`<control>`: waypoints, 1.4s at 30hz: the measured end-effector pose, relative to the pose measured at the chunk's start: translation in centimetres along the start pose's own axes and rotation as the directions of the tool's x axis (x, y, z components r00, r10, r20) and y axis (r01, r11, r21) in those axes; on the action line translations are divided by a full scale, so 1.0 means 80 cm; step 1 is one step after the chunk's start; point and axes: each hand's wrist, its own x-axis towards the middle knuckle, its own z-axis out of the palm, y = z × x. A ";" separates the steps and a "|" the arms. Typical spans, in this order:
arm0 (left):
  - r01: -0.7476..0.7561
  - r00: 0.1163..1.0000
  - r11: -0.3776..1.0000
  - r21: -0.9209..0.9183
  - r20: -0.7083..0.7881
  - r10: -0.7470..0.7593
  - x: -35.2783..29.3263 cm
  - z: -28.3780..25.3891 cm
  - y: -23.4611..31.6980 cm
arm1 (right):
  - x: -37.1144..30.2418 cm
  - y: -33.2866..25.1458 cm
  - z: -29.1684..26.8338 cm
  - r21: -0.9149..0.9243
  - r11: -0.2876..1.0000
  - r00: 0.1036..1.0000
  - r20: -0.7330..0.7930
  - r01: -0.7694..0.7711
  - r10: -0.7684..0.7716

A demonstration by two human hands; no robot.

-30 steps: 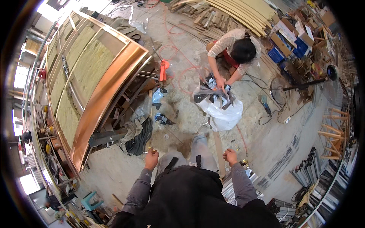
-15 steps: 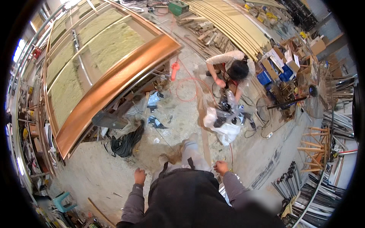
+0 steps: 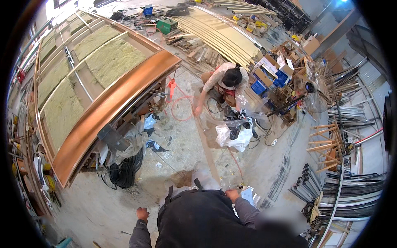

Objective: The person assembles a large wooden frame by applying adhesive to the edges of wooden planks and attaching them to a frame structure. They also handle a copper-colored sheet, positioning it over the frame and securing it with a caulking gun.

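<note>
My left hand (image 3: 142, 213) hangs at my left side above the concrete floor, its fingers curled in and nothing visible in them. My right hand (image 3: 232, 194) is beside the right edge of my dark apron (image 3: 194, 219), also with fingers curled and no held object showing. Ahead of me a co-worker crouches (image 3: 227, 82), one hand reaching down to the floor. In front of that person lies a white plastic bag (image 3: 240, 140) with black and clear plastic in it. Both my hands are well apart from these.
At left stands a large copper-edged panel frame (image 3: 124, 78) filled with yellowish insulation. A black cable bundle (image 3: 126, 169) lies below it. An orange hose (image 3: 182, 118) curls over the floor. To the right are a standing fan (image 3: 312, 87), wooden stool legs (image 3: 326, 144) and metal profiles (image 3: 351, 190).
The whole view has shifted, with the scene sliding left. My left hand sits lower, and my right hand has come nearer my waist. The co-worker's arm now stretches out to the floor.
</note>
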 end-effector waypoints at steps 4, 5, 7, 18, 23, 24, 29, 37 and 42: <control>-0.067 0.998 0.998 -0.013 -0.014 0.067 0.007 0.018 0.033 | 0.053 0.052 -0.029 -0.260 0.931 0.967 0.078 0.255 -0.243; -0.093 0.995 0.996 -0.004 -0.025 0.093 0.006 0.028 0.047 | 0.049 0.058 -0.029 -0.204 0.953 0.975 0.039 0.224 -0.220; -0.204 0.979 0.979 0.031 -0.014 0.204 0.037 0.029 0.032 | 0.028 -0.007 -0.005 0.201 0.976 0.993 -0.065 -0.086 0.101; -0.143 0.989 0.988 -0.060 -0.034 0.142 0.016 0.084 0.025 | -0.008 -0.055 -0.001 -0.093 0.988 0.987 -0.087 0.125 -0.133; -0.552 0.830 0.719 0.421 0.199 0.521 0.044 0.059 -0.050 | 0.045 0.029 -0.038 -0.410 0.848 0.939 0.077 0.335 -0.334; -0.502 0.863 0.765 0.404 0.166 0.478 0.039 0.059 -0.055 | 0.055 0.036 -0.044 -0.479 0.788 0.918 0.123 0.387 -0.376; -0.064 0.997 0.998 0.017 -0.048 0.065 -0.007 0.083 -0.031 | 0.077 0.049 -0.058 -0.440 0.784 0.895 0.127 0.437 -0.427; -0.067 0.997 0.984 -0.167 -0.059 0.057 -0.063 0.115 0.016 | 0.043 -0.069 -0.050 0.000 0.998 0.996 -0.058 0.068 -0.068; -0.066 0.994 0.986 -0.152 -0.091 0.052 -0.085 0.139 0.035 | 0.058 -0.081 -0.053 0.102 0.991 0.993 -0.084 0.087 -0.079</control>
